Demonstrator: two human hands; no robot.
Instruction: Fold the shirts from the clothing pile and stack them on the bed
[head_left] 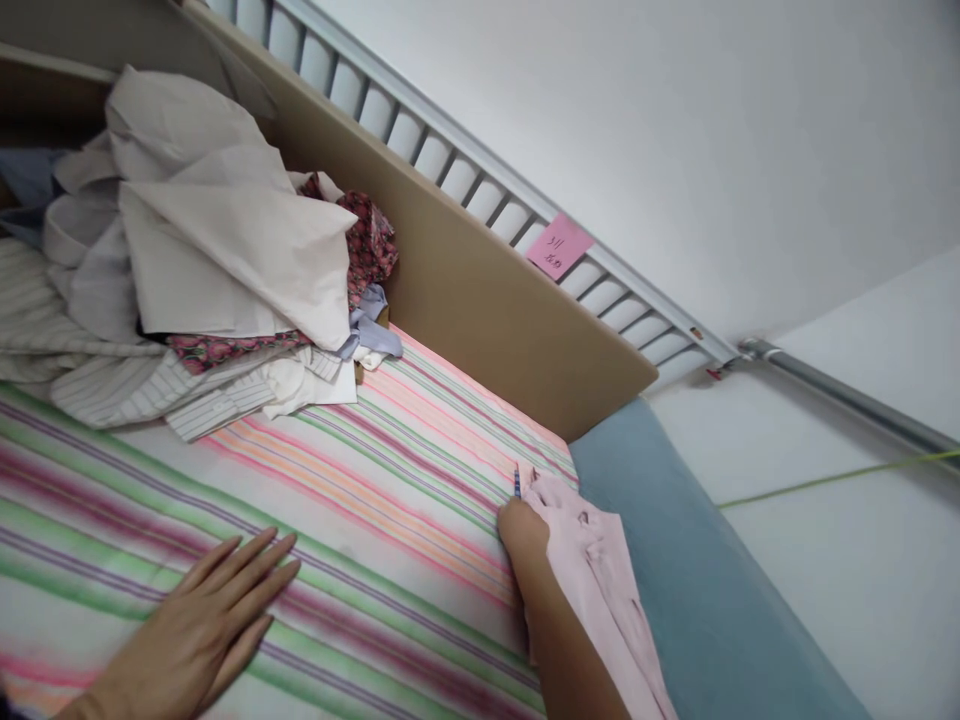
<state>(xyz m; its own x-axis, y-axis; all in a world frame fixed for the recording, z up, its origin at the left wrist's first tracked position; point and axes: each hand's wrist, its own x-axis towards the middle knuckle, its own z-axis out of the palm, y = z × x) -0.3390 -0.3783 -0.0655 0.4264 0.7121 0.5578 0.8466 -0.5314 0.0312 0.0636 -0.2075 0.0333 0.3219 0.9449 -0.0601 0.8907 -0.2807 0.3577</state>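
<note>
My left hand (pixel 206 620) lies flat with fingers stretched out on a striped sheet (pixel 375 470) of pink, green and orange bands. My right hand (pixel 525 535) is at the sheet's right edge, closed round a pink garment (pixel 600 570) that hangs over the side of the bed. Its fingers are mostly hidden behind the cloth. A small dark blue object (pixel 517 481) sticks up just above that hand.
A heap of clothes (pixel 195 250), beige, white striped and red floral, is piled at the back left. A brown board (pixel 480 290) runs along the far edge, with a white slatted rail and a pink note (pixel 559 246) behind. Blue mattress side (pixel 675 560) drops at right.
</note>
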